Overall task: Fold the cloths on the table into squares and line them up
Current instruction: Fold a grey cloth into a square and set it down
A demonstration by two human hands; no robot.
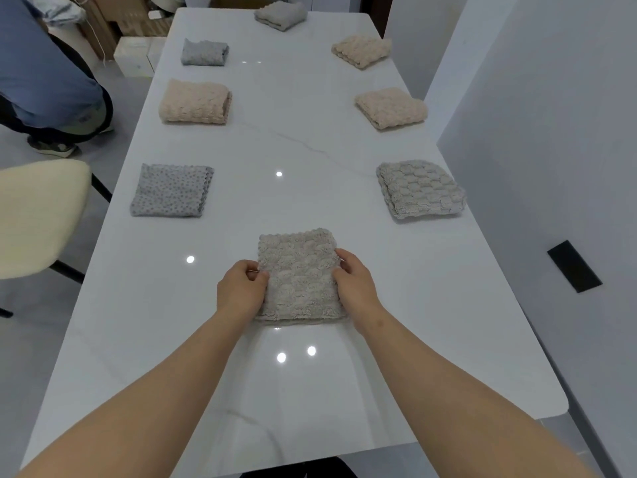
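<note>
White glossy tabletop (pixel 310 139), long, with folded squares in two columns.

Item: cloth (pixel 300 274), grey, plush, folded square, lying flat at near centre.

Your left hand (pixel 241 288) grips its left edge, fingers curled. Your right hand (pixel 355 281) grips its right edge likewise.

Neighbours: dotted cloth (pixel 171 190) beyond it to the left; grey cloth (pixel 420 189) beyond it to the right, tilted. Both lie well apart from yours.

Hazards: the thick plush layers may spring open if you lift by the top layer only. The slick surface may let the square skid and turn as you set it down, leaving it askew to either column.

Chair (pixel 38 215) at left, off the tabletop.
</note>
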